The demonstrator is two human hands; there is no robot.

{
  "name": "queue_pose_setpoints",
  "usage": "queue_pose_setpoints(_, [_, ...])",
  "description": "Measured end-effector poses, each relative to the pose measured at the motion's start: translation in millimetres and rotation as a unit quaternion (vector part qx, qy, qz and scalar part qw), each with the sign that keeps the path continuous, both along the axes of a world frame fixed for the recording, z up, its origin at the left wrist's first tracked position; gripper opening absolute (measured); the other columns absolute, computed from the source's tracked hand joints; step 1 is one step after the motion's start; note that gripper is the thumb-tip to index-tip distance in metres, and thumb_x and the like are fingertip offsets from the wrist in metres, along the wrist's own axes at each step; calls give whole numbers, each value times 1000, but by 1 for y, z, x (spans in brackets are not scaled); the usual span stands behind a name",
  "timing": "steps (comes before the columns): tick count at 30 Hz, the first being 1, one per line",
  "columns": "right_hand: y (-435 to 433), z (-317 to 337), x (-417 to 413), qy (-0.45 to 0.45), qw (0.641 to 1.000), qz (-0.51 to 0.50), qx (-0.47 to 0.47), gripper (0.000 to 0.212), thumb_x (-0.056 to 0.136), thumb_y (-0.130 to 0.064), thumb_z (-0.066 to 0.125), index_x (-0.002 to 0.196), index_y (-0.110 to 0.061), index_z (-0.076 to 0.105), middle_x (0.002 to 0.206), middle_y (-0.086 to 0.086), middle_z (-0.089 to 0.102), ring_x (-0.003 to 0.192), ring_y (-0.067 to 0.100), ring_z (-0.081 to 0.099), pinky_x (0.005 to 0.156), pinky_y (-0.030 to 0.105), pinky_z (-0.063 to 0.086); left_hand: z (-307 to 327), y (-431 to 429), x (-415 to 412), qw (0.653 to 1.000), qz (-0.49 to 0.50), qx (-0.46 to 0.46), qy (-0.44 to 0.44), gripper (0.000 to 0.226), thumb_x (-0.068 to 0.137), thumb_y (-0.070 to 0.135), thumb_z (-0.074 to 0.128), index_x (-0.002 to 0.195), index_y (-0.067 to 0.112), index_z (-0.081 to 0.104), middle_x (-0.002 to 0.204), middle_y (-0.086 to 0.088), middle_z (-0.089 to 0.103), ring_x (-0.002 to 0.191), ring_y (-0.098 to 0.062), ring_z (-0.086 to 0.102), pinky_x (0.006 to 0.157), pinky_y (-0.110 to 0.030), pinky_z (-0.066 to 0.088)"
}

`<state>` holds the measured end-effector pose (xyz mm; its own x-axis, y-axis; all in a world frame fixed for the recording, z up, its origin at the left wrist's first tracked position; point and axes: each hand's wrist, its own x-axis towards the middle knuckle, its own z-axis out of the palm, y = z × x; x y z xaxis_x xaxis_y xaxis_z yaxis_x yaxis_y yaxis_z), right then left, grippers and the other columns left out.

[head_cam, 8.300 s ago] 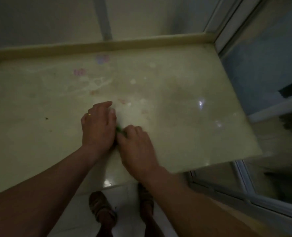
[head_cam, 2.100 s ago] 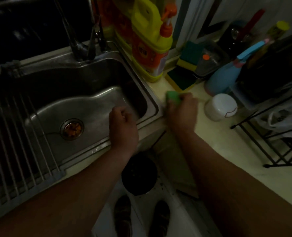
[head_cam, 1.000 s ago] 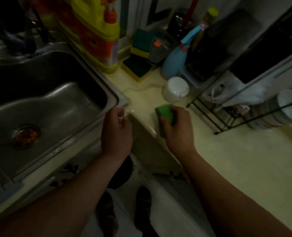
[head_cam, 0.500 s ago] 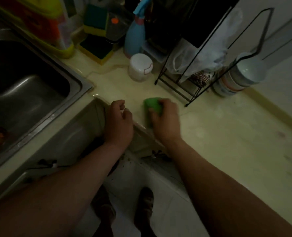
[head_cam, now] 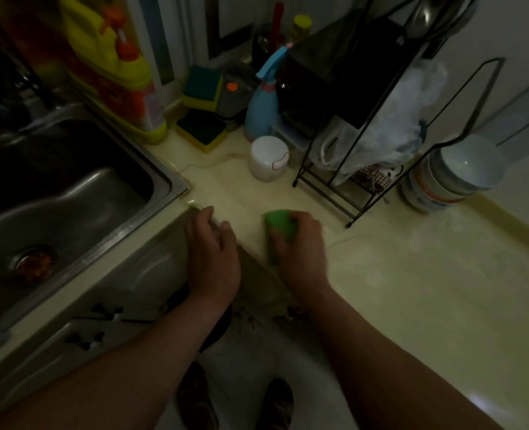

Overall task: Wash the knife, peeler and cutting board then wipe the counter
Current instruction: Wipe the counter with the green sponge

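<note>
The right hand [head_cam: 302,252] is gripping a green sponge [head_cam: 279,229], fingers curled over its top, and is pressing it flat on the pale counter [head_cam: 427,290] just right of the frame's centre. The sponge is sitting close to the counter's front edge, near the inner corner where the counter is turning toward the sink [head_cam: 71,193]. The left hand [head_cam: 214,251] is resting at that corner, just left of the sponge and apart from it. Its fingers are bent with the tips at the counter's edge, and the back of the hand is hiding whether they are holding anything.

The sink is filling the left of the frame, with its drain [head_cam: 33,264] showing at the lower left. A yellow jug [head_cam: 114,69] with an orange pump is standing behind the sink at the upper left. Right of it, two yellow-and-green pads [head_cam: 201,131] are lying near the wall, one behind the other. A blue spray bottle [head_cam: 261,111] is standing just beside them, and a white jar [head_cam: 267,159] is sitting in front of the bottle. A black wire rack [head_cam: 346,197] is standing at the upper right, with a plastic bag [head_cam: 393,125] hanging inside it. A stack of bowls [head_cam: 455,178] is sitting just right of the rack, against the wall. The person's feet [head_cam: 195,395] are showing on the floor at the bottom centre, between the two forearms.
</note>
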<state>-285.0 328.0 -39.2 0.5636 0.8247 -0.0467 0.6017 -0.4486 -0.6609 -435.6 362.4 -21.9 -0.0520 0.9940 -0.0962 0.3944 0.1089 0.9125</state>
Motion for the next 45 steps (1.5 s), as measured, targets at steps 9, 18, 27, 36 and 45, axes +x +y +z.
queue_pose_setpoints(9, [-31,5,34,53,977,183,-94,42,88,-54,69,122,-36,53,117,-8,55,100,12,59,85,36,58,2,-24,21,997,-20,-65,-19,40,106,37,43,144,27,41,137,-8,57,119,-27,58,89,-34,49])
queue_pose_setpoints(18, [-93,-9,213,-103,980,-111,-129,63,93,-60,61,136,-14,53,127,18,55,114,38,58,95,47,51,-14,-51,84,992,-104,-58,35,31,103,28,48,132,22,59,127,0,63,115,-18,59,99,-38,52])
queue_pose_setpoints(27, [-125,-6,161,-144,952,259,-79,53,91,-49,64,140,-30,52,125,-3,56,107,16,54,92,33,49,-30,-61,98,962,-233,-66,124,35,100,17,54,134,17,62,135,-4,63,124,-20,59,110,-42,47])
queue_pose_setpoints(36, [-44,-19,257,-221,968,42,-115,60,98,-63,45,139,-20,54,124,19,62,108,41,58,89,47,52,-43,-69,94,961,-234,-32,144,34,100,17,54,133,18,63,131,-2,64,123,-19,57,108,-43,48])
queue_pose_setpoints(45, [-113,-21,143,-199,966,155,-61,47,101,-34,54,146,-22,50,124,7,56,104,22,50,89,36,49,-22,-57,88,984,-105,-137,-46,22,99,19,58,115,25,72,119,9,71,113,-9,64,101,-28,50])
